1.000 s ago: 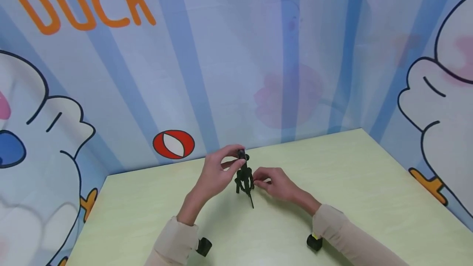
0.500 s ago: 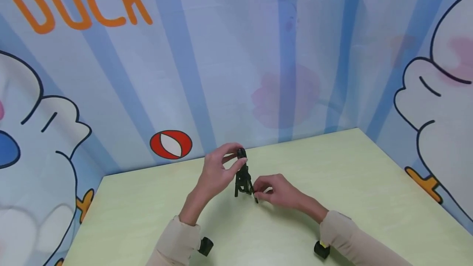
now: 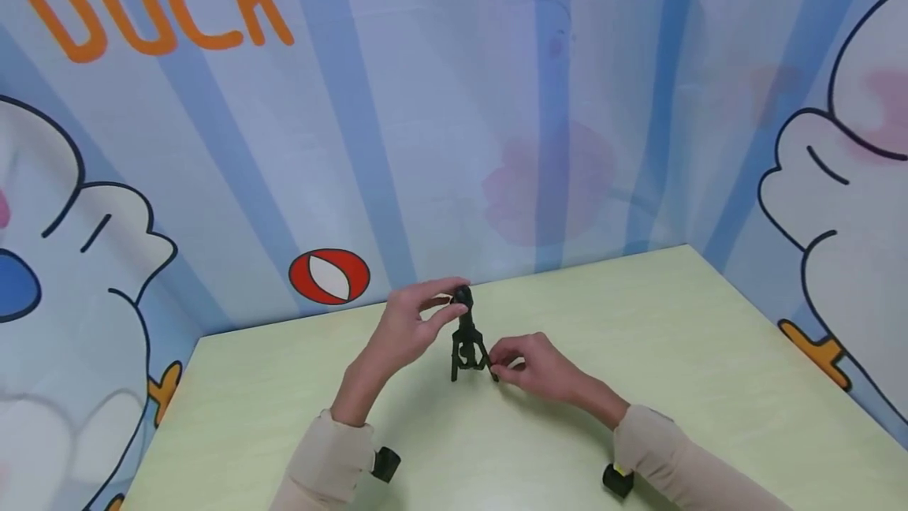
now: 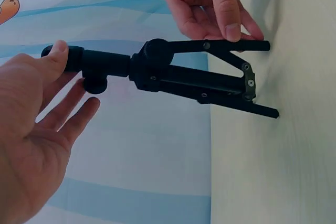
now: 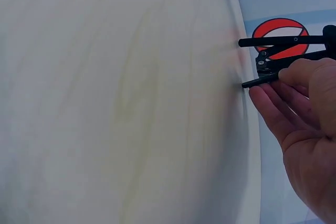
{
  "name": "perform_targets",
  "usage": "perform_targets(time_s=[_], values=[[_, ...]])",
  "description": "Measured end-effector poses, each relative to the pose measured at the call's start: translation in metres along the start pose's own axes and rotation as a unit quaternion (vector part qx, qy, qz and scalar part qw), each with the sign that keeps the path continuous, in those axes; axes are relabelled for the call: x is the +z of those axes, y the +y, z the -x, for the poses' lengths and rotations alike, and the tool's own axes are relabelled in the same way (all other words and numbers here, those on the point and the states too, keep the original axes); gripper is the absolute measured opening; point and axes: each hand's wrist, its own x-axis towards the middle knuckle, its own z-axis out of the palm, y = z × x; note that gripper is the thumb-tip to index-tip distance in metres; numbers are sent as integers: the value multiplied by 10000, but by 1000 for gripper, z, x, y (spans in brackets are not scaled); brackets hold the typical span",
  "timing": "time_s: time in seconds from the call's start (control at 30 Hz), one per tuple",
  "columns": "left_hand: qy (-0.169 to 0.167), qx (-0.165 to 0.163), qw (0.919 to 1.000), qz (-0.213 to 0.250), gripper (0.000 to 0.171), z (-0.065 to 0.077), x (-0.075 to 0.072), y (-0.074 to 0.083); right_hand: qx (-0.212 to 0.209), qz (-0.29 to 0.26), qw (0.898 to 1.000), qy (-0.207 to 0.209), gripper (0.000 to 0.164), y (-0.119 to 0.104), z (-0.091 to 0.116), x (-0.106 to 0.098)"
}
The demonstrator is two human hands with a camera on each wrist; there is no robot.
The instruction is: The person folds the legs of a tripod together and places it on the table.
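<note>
A small black tripod stands roughly upright over the table, its legs partly spread. At its top, my left hand pinches the head between thumb and fingers. The left wrist view shows the tripod sideways, with a round knob below the thumb of the left hand. My right hand pinches one leg near its foot. In the right wrist view that leg lies between thumb and fingers of the right hand, and another leg sticks out apart from it.
A pale yellow table lies under both hands. Behind it hangs a blue striped cloth with printed cartoon figures and orange letters. Small black cameras sit at the left wrist and right wrist.
The tripod has turned, and its legs stand wider apart. My right hand has shifted slightly down and right and now holds the leg out to the right. The left hand keeps the top.
</note>
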Motion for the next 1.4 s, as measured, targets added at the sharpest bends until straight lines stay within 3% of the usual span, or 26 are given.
perform_targets(time_s=[0.13, 0.53, 1.03, 1.4], values=[[206, -63, 9997, 87, 34, 1, 5, 0, -134, 86, 9998, 127, 7, 2, -1, 2], [700, 328, 9967, -258, 34, 5, 9, -2, -114, 95, 9996, 228, 6, 2, -9, 9], [838, 308, 9940, -635, 30, 9, 10, -1, -187, 125, 9994, 257, 7, 0, -13, 16], [940, 248, 9934, -615, 25, 14, 5, 0, -244, 66, 9993, 287, 6, 0, -19, 21]])
